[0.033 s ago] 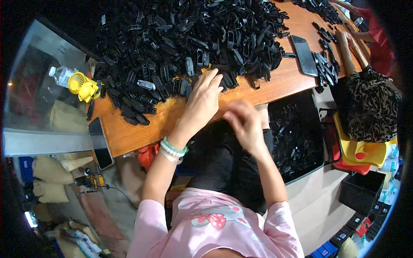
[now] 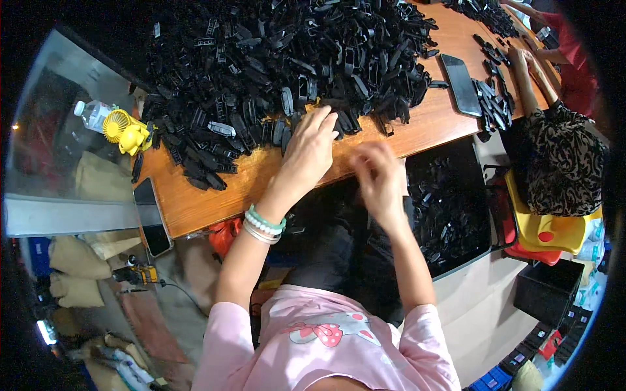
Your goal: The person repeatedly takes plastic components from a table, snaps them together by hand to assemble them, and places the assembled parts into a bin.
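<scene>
A large heap of small black plastic parts [image 2: 261,72] covers the far side of the wooden table [image 2: 417,140]. My left hand [image 2: 306,148] reaches to the near edge of the heap, palm down, its fingers stretched forward and slightly apart beside the nearest parts. No part shows in it, though its underside and thumb are hidden. My right hand [image 2: 380,177] is over the table's front edge, to the right of the left one. Motion smears its fingers, so what they hold, if anything, cannot be made out.
A black bin [image 2: 450,208] of dark parts stands right of my legs. Phones [image 2: 462,85] [image 2: 153,218] lie on the table at right and left. A yellow fan [image 2: 124,130] and bottle [image 2: 93,115] are at far left. Another person's hands [image 2: 525,65] work at upper right.
My right hand has moved slightly up and to the right, away from my left hand. The left hand has barely moved.
</scene>
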A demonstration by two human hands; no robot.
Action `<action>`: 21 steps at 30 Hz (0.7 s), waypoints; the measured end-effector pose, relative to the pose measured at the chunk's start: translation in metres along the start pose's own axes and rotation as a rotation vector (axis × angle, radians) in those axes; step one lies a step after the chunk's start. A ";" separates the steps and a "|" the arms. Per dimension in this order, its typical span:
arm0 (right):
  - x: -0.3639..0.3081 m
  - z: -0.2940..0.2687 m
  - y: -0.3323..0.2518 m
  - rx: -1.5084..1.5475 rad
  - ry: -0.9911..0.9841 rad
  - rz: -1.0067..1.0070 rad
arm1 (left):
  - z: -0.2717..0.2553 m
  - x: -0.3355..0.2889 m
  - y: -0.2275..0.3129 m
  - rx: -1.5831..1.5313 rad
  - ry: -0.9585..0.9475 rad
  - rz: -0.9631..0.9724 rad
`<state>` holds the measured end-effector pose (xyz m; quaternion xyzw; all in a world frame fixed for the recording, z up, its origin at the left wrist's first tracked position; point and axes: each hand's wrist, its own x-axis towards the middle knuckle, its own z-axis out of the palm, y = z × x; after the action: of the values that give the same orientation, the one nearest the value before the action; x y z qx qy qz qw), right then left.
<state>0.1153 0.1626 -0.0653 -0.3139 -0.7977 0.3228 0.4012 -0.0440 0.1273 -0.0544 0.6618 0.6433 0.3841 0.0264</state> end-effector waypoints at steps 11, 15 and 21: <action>0.029 -0.017 0.034 -0.719 0.163 -0.028 | -0.004 -0.008 0.007 -0.049 -0.090 -0.071; 0.022 -0.020 0.024 -0.758 0.067 0.000 | 0.003 -0.020 0.011 -0.118 -0.013 -0.092; 0.023 -0.041 -0.006 -0.271 -0.052 0.190 | -0.014 -0.042 0.026 -0.770 -0.133 -0.452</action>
<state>0.1376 0.1872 -0.0320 -0.4305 -0.8108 0.2567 0.3021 -0.0251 0.0793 -0.0506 0.4700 0.5788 0.5365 0.3953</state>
